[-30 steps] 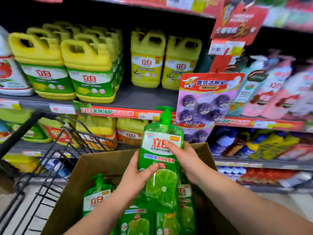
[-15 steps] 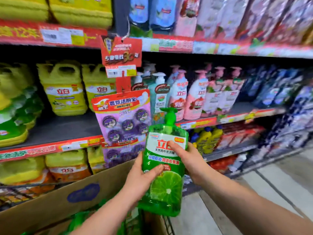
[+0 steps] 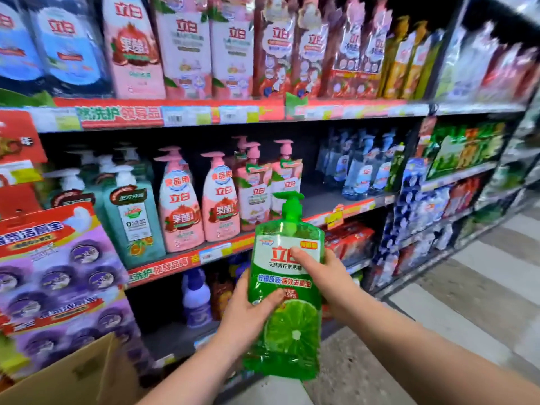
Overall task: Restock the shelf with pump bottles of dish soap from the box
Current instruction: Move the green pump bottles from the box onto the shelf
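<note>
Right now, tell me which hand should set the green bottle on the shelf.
Right. The right hand grips the green bottle high on its label, nearer the open shelf gap; the left hand only steadies it lower down.

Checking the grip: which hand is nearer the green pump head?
Right. The right hand grips the green bottle high on its label, nearer the pump head; the left hand holds it lower.

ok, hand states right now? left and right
Left hand: closed on the green pump bottle, low on its side.
Right hand: closed on the same bottle, thumb across the label.
</note>
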A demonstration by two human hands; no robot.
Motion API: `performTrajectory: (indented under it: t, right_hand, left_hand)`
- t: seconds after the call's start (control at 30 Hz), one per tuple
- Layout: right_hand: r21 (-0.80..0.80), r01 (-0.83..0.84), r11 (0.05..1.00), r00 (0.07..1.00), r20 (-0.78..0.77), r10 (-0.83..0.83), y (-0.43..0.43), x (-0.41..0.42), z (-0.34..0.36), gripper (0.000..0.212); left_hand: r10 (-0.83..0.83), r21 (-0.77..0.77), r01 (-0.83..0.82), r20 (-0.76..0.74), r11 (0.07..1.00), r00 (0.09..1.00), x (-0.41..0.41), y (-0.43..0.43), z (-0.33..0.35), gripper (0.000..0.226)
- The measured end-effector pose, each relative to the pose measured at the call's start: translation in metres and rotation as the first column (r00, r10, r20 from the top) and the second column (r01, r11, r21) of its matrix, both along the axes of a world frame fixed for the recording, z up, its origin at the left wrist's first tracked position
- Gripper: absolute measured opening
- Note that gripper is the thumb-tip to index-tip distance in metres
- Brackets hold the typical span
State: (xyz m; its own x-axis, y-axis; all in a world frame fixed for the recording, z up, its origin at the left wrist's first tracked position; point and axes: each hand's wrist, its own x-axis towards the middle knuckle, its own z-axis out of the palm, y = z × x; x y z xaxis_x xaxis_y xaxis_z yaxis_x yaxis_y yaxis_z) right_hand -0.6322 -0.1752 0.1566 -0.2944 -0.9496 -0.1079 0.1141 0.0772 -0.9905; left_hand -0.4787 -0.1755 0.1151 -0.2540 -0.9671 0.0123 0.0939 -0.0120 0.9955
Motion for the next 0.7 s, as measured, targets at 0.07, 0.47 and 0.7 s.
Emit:
performTrajectory:
  t: [0.07,0.47,0.7]
  right_hand:
    - [0.007,0.040,0.999,0.999,-0.014,-0.040,0.003,-0.023,0.006,0.053]
    - [-0.022,0.204,0.979,0.978,-0.029,-0.205,-0.016,-0.149,0.023,0.035]
    - [-0.039,0.244,0.969,0.966,-0.081,-0.246,-0.101,-0.209,0.032,0.041]
  left_hand:
    - [-0.022,-0.005,0.021,-0.015,1.000,1.000,-0.025,-0.004,0.001,0.048]
    - [-0.223,-0.045,0.222,-0.023,0.974,0.975,-0.164,-0.064,0.006,0.059]
    - [-0.259,-0.066,0.257,-0.026,0.964,0.965,-0.230,-0.159,0.008,0.041]
